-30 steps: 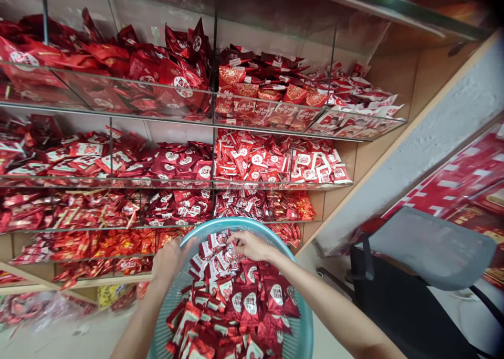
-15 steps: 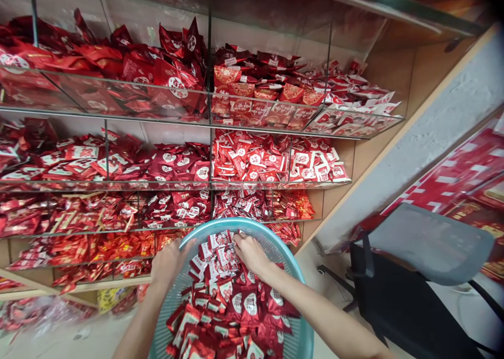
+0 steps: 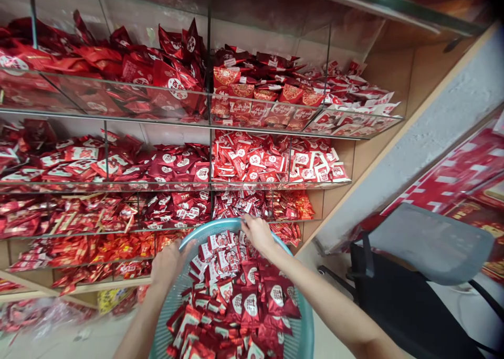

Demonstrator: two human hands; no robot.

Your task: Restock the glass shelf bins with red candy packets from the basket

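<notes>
A teal plastic basket (image 3: 303,296) sits low in front of me, filled with small red and white wrapped packets (image 3: 250,302). At its left side, my left hand (image 3: 168,262) is closed around the rim. My right hand (image 3: 259,234) is over the far rim, just above white-and-red packets (image 3: 224,256) at the basket's far end. Its fingers are curled together, and whatever may be between them is hidden. Right beyond the fingertips is a shelf bin of small dark red packets (image 3: 240,204).
Glass-fronted shelves (image 3: 157,120) rise ahead, their divided bins heaped with red packets. To the right stands an office chair (image 3: 409,296) with a black seat, near a grey wall (image 3: 444,107). Clear plastic bags (image 3: 51,319) lie at the lower left.
My right hand has moved up and slightly right, from among the white-and-red packets to the far rim. My left hand stays on the basket's rim.
</notes>
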